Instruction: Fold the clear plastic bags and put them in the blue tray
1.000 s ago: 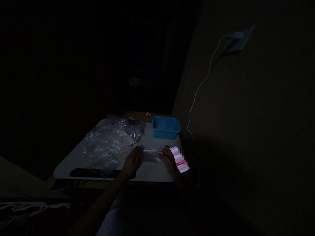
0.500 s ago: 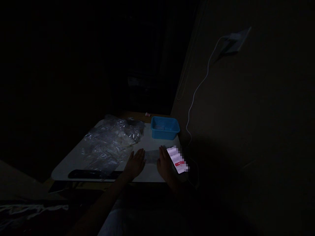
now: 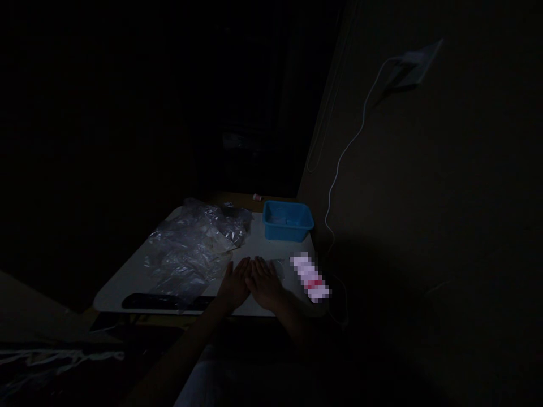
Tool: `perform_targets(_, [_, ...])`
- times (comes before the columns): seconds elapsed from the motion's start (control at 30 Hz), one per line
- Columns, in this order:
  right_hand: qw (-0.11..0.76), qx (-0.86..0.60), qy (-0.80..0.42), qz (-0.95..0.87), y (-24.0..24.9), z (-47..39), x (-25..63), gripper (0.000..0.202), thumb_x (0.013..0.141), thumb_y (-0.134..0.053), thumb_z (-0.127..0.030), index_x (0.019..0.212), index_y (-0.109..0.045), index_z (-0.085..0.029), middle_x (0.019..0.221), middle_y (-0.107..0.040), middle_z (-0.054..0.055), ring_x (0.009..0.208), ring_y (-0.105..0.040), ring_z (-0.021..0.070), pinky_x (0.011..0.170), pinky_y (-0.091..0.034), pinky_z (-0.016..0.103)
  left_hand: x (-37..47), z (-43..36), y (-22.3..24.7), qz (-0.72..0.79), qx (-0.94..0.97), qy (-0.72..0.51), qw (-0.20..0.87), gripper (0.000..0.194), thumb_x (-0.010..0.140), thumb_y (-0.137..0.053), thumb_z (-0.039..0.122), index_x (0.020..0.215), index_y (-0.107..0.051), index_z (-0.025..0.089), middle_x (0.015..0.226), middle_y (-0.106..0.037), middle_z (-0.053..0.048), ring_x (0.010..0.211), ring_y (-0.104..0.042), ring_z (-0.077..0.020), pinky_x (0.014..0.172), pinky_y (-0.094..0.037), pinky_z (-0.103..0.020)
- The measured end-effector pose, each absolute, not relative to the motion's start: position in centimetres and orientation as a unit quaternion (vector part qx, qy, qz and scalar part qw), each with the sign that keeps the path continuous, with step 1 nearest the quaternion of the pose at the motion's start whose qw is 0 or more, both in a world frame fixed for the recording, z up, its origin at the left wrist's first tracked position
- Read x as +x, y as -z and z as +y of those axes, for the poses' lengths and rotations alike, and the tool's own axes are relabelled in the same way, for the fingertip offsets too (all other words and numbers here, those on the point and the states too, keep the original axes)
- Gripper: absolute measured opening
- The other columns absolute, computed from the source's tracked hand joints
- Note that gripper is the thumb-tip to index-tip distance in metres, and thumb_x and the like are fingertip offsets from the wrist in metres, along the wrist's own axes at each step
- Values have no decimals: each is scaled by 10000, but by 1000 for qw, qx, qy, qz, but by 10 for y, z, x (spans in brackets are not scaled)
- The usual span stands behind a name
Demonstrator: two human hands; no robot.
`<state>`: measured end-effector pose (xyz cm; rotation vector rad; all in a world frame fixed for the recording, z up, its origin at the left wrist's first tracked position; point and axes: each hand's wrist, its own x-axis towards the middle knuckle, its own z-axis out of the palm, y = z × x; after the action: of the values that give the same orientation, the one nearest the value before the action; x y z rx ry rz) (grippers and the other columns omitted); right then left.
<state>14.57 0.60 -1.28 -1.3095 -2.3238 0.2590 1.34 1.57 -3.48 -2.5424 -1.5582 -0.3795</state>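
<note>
My left hand [image 3: 235,284] lies flat, palm down, near the front of the white table [image 3: 254,243], its fingers stretched forward. Right beside it, my right hand [image 3: 265,284] is also flat, its fingertips meeting the left hand's fingers. Under and just beyond the right hand shows a piece of clear plastic [image 3: 279,267], mostly covered by the hands; it looks like a small bag or sheet, but the dim light hides its kind. A heap of crumpled clear plastic bags [image 3: 190,243] spreads over the table to the left of my hands.
A blue plastic basket [image 3: 287,230] stands at the table's back right. A lit phone [image 3: 311,278] lies at the right edge. A white cable [image 3: 339,164] hangs from a wall socket [image 3: 418,65]. Along the front edge runs a dark slot [image 3: 153,301]. The room is very dark.
My right hand has slid left across the clear plastic until it meets my left hand. The left hand has hardly moved. The view has shifted slightly.
</note>
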Motion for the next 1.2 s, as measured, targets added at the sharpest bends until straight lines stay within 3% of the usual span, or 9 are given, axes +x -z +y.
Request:
perform_targets(0.53, [129,-524,12,-842,15,5,153,575,892,-148,-444,1315,-298,-84,1375,-281,116,1290,-173,197,1042,-102,406,14,16,34,-531,-837,104,80,482,829,-307,267,1286,-358,125,1356,-332,-124,1249,-286,-232,1002,-182,-482])
perform_targets(0.77, [131,-534,63,-833,18,8,171,560,896,-159,-428,1292,-338,-74,1352,-311,147,1272,-225,219,1032,-46,460,15,17,37,-527,-835,126,94,472,852,-257,270,1278,-361,95,1344,-345,-144,1236,-312,-242,984,-207,-511])
perform_targets(1.2, [158,-559,101,-808,16,8,194,560,894,-182,-426,1260,-393,-60,1323,-359,161,1268,-227,250,1020,-60,472,16,16,33,-533,-832,122,90,464,861,-245,283,1277,-363,115,1343,-348,-134,1235,-318,-234,976,-221,-507])
